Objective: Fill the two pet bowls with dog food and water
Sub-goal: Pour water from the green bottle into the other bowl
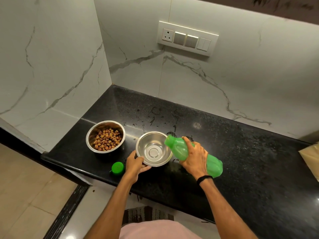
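Two steel bowls stand on the black counter (241, 161). The left bowl (90, 135) holds brown dog food kibble (107, 139). The right bowl (153, 149) looks dry inside. My left hand (136, 165) grips this bowl's near-left rim. My right hand (194, 156) holds a green plastic bottle (177, 147), tilted with its uncapped mouth over the bowl's right rim. No stream of water shows. The green bottle cap (117, 168) lies on the counter left of my left hand.
Water drops and smears spot the counter behind the bowls. Marble walls close off the left and back, with a switch panel (187, 38) on the back wall. A brown paper bag (310, 157) sits at the far right edge. The counter's front edge drops to the floor.
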